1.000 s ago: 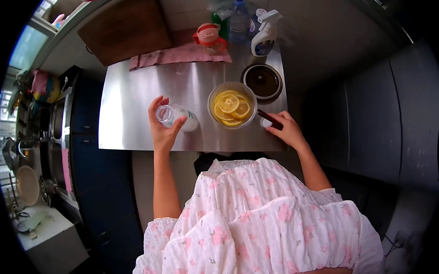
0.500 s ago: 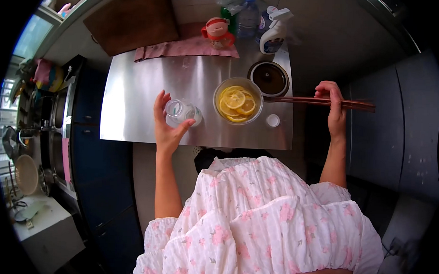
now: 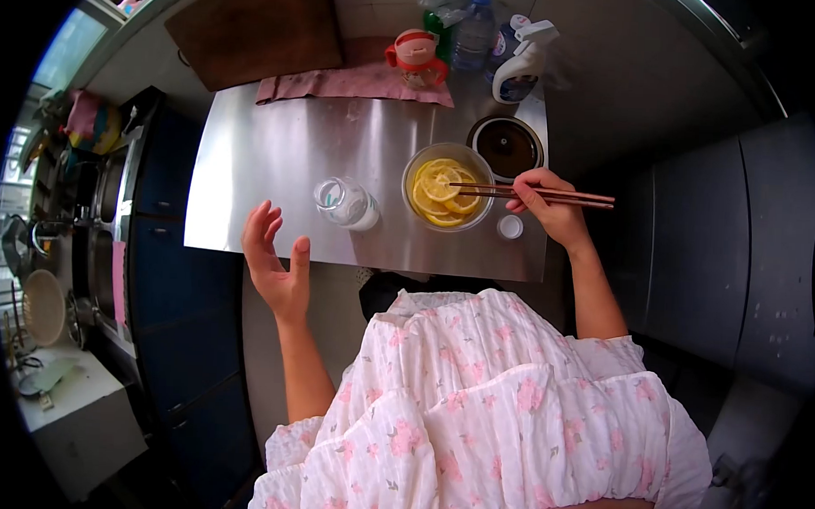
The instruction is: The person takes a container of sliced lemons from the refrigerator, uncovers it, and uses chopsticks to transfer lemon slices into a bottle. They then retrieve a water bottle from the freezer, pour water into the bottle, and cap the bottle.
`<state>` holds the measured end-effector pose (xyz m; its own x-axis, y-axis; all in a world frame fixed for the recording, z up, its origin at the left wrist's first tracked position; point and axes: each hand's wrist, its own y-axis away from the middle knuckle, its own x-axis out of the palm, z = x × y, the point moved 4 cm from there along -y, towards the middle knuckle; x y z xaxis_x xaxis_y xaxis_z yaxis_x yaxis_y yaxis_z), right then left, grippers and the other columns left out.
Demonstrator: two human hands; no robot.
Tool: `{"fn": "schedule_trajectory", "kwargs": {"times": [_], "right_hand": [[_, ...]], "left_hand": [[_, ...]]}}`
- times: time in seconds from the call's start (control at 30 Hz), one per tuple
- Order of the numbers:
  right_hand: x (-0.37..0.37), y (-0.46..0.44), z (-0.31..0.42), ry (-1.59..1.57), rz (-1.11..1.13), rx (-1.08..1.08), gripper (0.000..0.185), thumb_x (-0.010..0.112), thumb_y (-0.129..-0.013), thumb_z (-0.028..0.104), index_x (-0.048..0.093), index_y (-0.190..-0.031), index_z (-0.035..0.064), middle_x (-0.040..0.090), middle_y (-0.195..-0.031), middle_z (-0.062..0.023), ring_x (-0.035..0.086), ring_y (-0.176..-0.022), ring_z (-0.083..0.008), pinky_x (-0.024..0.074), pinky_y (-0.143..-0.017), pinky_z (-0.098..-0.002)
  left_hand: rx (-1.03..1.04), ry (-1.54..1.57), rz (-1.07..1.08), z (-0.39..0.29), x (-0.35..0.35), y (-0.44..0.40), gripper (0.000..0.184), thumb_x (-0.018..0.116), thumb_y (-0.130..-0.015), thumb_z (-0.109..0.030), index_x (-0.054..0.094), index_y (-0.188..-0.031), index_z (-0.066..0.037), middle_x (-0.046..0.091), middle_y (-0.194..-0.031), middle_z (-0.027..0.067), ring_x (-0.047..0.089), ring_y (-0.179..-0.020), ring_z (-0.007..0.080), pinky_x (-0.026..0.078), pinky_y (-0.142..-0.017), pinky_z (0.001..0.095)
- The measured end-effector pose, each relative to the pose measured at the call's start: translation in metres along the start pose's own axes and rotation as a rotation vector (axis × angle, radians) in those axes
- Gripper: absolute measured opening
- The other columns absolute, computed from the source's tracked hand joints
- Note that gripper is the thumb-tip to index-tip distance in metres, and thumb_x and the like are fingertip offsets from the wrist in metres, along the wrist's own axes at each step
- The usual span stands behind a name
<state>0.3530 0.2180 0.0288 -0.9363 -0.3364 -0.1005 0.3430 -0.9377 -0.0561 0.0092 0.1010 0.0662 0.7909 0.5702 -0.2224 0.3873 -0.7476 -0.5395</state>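
Observation:
My right hand [image 3: 550, 208] holds a pair of reddish-brown chopsticks [image 3: 575, 198]. Their tips reach over a clear round bowl [image 3: 411, 166], at the lemon slices [image 3: 440, 180] inside; whether they grip a slice I cannot tell. To the left of the bowl stands a clear glass jar [image 3: 346, 204] with no lid on, and something whitish shows at its bottom. Off the table's front left edge, my left hand [image 3: 277, 266] is open, fingers apart, touching nothing. A small white cap [image 3: 510, 227] lies just below my right hand.
A dark round lidded pot or dish [image 3: 506, 147] sits behind the bowl. Along the back of the steel table [image 3: 275, 178] are a pink cloth [image 3: 297, 86], a red-handled cup [image 3: 416, 57], a blue-capped bottle [image 3: 474, 37] and a spray bottle [image 3: 520, 70]. A wooden board [image 3: 254, 34] leans on the wall.
My left hand has let go of the jar and drawn back toward me. My right hand has come left with the chopsticks, whose tips are now over the lemon slices.

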Motion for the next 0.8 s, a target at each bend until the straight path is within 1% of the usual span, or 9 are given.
{"fn": "schedule_trajectory", "kwargs": {"times": [0.03, 0.1, 0.2, 0.33, 0.43, 0.5, 0.63, 0.73, 0.8], "right_hand": [[0.001, -0.003, -0.003, 0.0, 0.001, 0.0, 0.012, 0.058, -0.088, 0.012, 0.057, -0.09, 0.0002, 0.062, -0.078, -0.006, 0.064, -0.068, -0.0123, 0.0529, -0.061, -0.0233], [0.001, -0.007, -0.01, -0.069, -0.05, 0.024, 0.012, 0.057, -0.089, 0.012, 0.055, -0.088, 0.0006, 0.062, -0.076, -0.0074, 0.064, -0.067, -0.0133, 0.0536, -0.059, -0.0237], [0.001, -0.012, -0.012, -0.156, -0.116, 0.003, 0.013, 0.055, -0.09, 0.013, 0.054, -0.085, 0.0009, 0.062, -0.075, -0.0091, 0.065, -0.066, -0.015, 0.0544, -0.057, -0.0249], [-0.002, -0.015, -0.005, -0.209, -0.158, -0.006, 0.014, 0.054, -0.09, 0.013, 0.054, -0.083, 0.0015, 0.062, -0.075, -0.01, 0.065, -0.065, -0.0173, 0.0552, -0.057, -0.0264], [-0.008, -0.017, -0.01, -0.33, -0.203, 0.003, 0.014, 0.053, -0.091, 0.015, 0.053, -0.085, 0.0013, 0.062, -0.076, -0.0101, 0.066, -0.064, -0.0197, 0.0555, -0.056, -0.0275], [-0.013, -0.017, -0.018, -0.506, -0.276, 0.087, 0.014, 0.053, -0.091, 0.015, 0.053, -0.085, 0.0017, 0.062, -0.076, -0.0103, 0.066, -0.064, -0.0198, 0.0555, -0.056, -0.0271], [-0.021, -0.013, -0.04, -0.447, -0.297, 0.124, 0.014, 0.053, -0.091, 0.015, 0.054, -0.086, 0.0022, 0.062, -0.077, -0.0099, 0.066, -0.064, -0.0194, 0.0555, -0.057, -0.0268], [-0.022, -0.007, -0.04, -0.37, -0.275, 0.1, 0.013, 0.053, -0.091, 0.015, 0.053, -0.087, 0.0024, 0.062, -0.079, -0.0097, 0.066, -0.066, -0.0189, 0.0557, -0.06, -0.0274], [-0.019, -0.002, -0.032, -0.241, -0.215, 0.049, 0.012, 0.053, -0.091, 0.014, 0.054, -0.088, 0.0019, 0.062, -0.08, -0.0095, 0.065, -0.068, -0.0181, 0.0553, -0.063, -0.0275]], "left_hand": [[0.0, -0.001, -0.001, -0.004, 0.001, 0.0, 0.051, 0.068, -0.081, -0.02, 0.046, -0.123, -0.004, 0.046, -0.125, 0.011, 0.051, -0.108, 0.0225, 0.042, -0.093, 0.0346], [0.016, 0.036, -0.003, -0.01, 0.001, 0.001, 0.044, 0.068, -0.081, -0.018, 0.049, -0.118, -0.003, 0.048, -0.121, 0.0111, 0.054, -0.102, 0.0209, 0.045, -0.085, 0.0316], [0.014, 0.071, 0.011, -0.015, 0.007, 0.003, 0.038, 0.066, -0.082, -0.016, 0.052, -0.114, -0.002, 0.049, -0.118, 0.0114, 0.055, -0.097, 0.0196, 0.047, -0.078, 0.0293], [0.011, 0.105, 0.019, -0.02, 0.013, 0.004, 0.034, 0.066, -0.082, -0.014, 0.053, -0.112, -0.002, 0.05, -0.116, 0.0121, 0.055, -0.094, 0.0187, 0.047, -0.076, 0.0282], [0.004, 0.124, 0.036, -0.024, 0.017, 0.005, 0.032, 0.066, -0.083, -0.014, 0.054, -0.11, -0.001, 0.051, -0.114, 0.0122, 0.056, -0.091, 0.018, 0.048, -0.074, 0.0273], [-0.013, 0.14, 0.04, -0.027, 0.02, 0.006, 0.028, 0.065, -0.082, -0.01, 0.056, -0.106, 0.0, 0.052, -0.109, 0.0117, 0.056, -0.085, 0.0168, 0.047, -0.071, 0.0254], [-0.071, 0.152, 0.072, -0.032, 0.031, 0.013, 0.023, 0.065, -0.081, -0.006, 0.059, -0.102, 0.001, 0.053, -0.103, 0.0105, 0.057, -0.078, 0.0145, 0.047, -0.068, 0.0233], [-0.101, 0.157, 0.143, -0.033, 0.045, 0.018, 0.017, 0.065, -0.078, 0.0, 0.062, -0.095, 0.001, 0.056, -0.093, 0.0082, 0.056, -0.067, 0.0101, 0.046, -0.061, 0.0209], [-0.087, 0.14, 0.176, -0.035, 0.053, 0.02, 0.016, 0.065, -0.078, 0.0, 0.062, -0.094, 0.0, 0.056, -0.093, 0.0077, 0.055, -0.065, 0.0096, 0.045, -0.06, 0.0207]]}}
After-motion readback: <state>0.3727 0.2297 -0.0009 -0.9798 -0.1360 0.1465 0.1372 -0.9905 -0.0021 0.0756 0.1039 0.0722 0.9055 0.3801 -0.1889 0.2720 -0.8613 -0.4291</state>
